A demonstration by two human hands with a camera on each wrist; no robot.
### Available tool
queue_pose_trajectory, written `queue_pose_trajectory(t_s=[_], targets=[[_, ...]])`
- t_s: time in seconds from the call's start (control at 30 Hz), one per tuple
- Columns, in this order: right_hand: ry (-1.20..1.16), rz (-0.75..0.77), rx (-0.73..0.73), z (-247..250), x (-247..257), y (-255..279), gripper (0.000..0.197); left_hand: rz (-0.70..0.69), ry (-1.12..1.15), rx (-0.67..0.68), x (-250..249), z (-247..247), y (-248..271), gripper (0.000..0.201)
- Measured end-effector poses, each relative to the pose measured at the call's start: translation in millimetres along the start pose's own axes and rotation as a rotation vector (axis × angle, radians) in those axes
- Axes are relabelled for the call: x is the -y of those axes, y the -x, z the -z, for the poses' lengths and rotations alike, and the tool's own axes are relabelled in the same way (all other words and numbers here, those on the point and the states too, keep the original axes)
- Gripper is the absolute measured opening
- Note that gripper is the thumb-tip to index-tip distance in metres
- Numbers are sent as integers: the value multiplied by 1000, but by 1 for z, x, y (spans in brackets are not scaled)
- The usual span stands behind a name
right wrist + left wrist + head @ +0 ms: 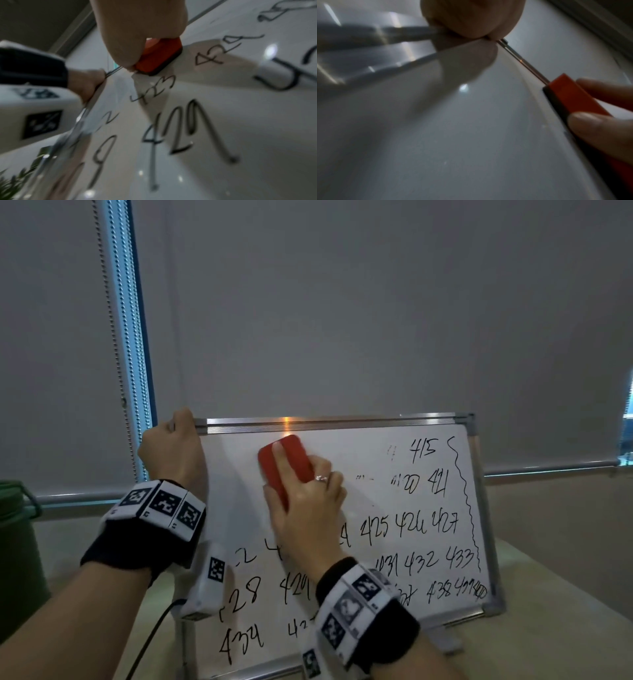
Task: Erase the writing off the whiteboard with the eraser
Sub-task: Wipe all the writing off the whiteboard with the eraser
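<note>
A white whiteboard (370, 460) in a metal frame stands tilted on a table. Black handwritten numbers (407, 529) cover its right and lower parts; the upper left area is wiped bare. My right hand (305, 501) grips a red eraser (291, 460) and presses it flat on the board near the top edge, index finger along its back. The eraser (159, 56) shows its dark felt against the board in the right wrist view, and again at the right edge (571, 96) of the left wrist view. My left hand (174, 446) grips the board's top left corner (471, 20).
A grey roller blind (342, 302) hangs behind the board, with a bead chain (113, 337) at the left. A dark green bin (17, 549) stands at the far left. The beige table (565, 611) extends to the right of the board.
</note>
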State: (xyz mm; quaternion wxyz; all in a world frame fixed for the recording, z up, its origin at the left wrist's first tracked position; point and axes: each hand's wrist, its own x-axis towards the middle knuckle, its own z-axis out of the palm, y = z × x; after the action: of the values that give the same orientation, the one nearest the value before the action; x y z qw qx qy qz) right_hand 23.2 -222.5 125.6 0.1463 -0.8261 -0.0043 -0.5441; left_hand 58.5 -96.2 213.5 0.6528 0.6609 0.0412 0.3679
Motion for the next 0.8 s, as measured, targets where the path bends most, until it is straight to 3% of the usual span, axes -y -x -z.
queue_pose_trajectory(t_s=[0.07,0.17,0.27,0.33,0.47,0.53,0.63,0.8], targets=[[-19,-152,-60,11,-31,-10,56,-6,7,-11,1,0,-2,36],[-60,-527,-73,27,-79,-28,61,-19,-2,-20,3,-1,-4,31],[-83,-755,-118,26,-83,-44,60,-34,-18,-15,3,-3,-2,34],[-100,-717,-84,16,-58,-42,61,-35,-18,-16,3,-4,-1,36],[-111,-136,35,-6,4,-2,64,-8,-19,-20,2,-2,-1,39],[-81,-1,70,-6,3,3,63,-3,-3,-9,0,-2,0,38],[-91,-49,94,9,-31,-10,64,7,12,-9,-5,0,-2,37],[-20,-243,-38,40,-85,-23,65,10,-39,-11,-10,11,-18,42]])
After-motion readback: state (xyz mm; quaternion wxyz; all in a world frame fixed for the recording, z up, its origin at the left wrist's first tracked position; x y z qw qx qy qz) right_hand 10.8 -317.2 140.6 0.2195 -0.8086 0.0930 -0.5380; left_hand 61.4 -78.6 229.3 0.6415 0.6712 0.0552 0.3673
